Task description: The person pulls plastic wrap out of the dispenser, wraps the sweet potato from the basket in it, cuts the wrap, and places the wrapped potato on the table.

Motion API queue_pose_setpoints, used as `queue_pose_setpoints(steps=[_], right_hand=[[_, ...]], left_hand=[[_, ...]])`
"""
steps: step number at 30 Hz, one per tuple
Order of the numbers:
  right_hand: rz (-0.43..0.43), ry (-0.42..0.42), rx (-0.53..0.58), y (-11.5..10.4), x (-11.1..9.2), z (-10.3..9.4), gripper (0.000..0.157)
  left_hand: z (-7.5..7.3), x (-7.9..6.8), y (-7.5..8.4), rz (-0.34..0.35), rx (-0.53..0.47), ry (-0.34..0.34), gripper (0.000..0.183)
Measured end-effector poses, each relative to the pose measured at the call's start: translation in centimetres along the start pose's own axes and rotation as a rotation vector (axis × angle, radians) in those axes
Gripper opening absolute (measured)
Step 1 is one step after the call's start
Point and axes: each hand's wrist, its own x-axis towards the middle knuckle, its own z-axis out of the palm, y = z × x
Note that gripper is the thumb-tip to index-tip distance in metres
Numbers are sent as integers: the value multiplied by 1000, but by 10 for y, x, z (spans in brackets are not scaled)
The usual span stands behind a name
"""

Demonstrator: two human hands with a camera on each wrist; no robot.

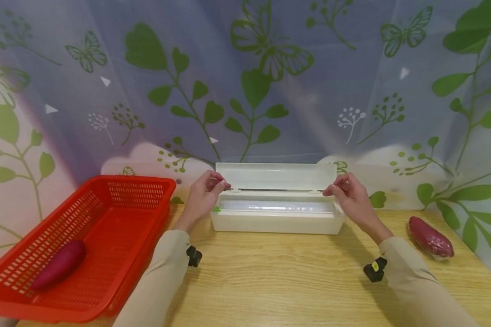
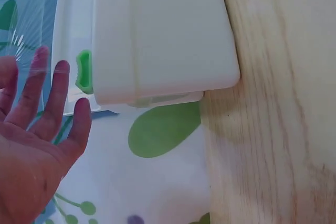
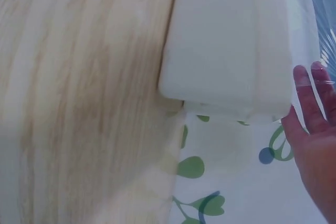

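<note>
A white cling film dispenser [image 1: 276, 223] lies lengthwise across the back of the table, its lid [image 1: 276, 176] raised. Inside is a shiny roll of cling film [image 1: 278, 206]. At the box's left end, my left hand [image 1: 202, 196] pinches the film between thumb and index finger, the other fingers spread. My right hand [image 1: 352, 200] pinches the film at the right end. Clear, wrinkled film [image 2: 20, 51] stretches from the fingers in the left wrist view; more film [image 3: 331, 43] shows in the right wrist view. A green slider [image 2: 84, 72] sits at the box's left end.
To the left stands a red plastic basket [image 1: 127, 284] with a purple sweet potato-like vegetable [image 1: 60, 264] in it. Another such vegetable [image 1: 430, 238], wrapped in shiny film, lies on the wooden table [image 1: 278, 281] at the right. A patterned curtain [image 1: 311, 100] hangs directly behind the box.
</note>
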Motion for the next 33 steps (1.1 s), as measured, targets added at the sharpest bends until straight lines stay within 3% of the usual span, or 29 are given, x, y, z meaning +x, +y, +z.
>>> queue_pose_setpoints(steps=[9, 18, 33], right_hand=[[-17, -23, 232, -3, 5, -3, 12], [16, -37, 304, -10, 9, -6, 8], [66, -97, 400, -21, 15, -11, 10]], left_hand=[[-1, 5, 2, 17, -122, 18, 17], [-2, 13, 6, -42, -286, -46, 16], [-14, 16, 13, -42, -288, -110, 17]])
